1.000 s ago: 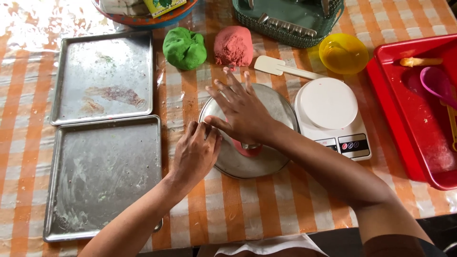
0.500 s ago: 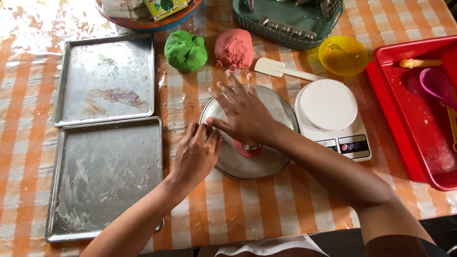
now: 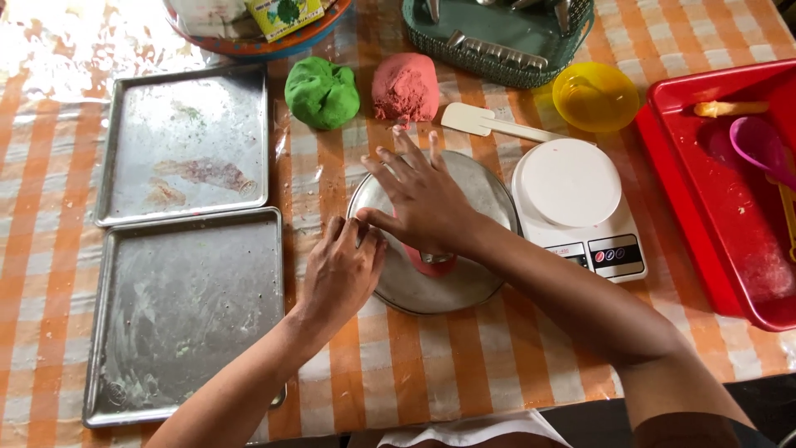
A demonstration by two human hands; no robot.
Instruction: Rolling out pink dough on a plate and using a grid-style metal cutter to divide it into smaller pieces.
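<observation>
Centrally, a round metal plate (image 3: pixel 464 282) lay on the checked worktop (image 3: pixel 514 365), with a small piece of pink dough (image 3: pixel 431 265) on it under the right hand (image 3: pixel 423 203). That hand lay flat, fingers spread, pressing over the plate. The left hand (image 3: pixel 340 274) rested at the plate's left rim, fingers curled loosely against it, gripping nothing clearly. Just right of the plate stood a white kitchen scale (image 3: pixel 572 195). Beyond the plate sat a green dough ball (image 3: pixel 322 93), a pink dough ball (image 3: pixel 405 87) and a white scraper (image 3: pixel 489 124). Left of the plate lay two metal baking trays (image 3: pixel 191 323). Far right of the plate was a red tray (image 3: pixel 730 249).
</observation>
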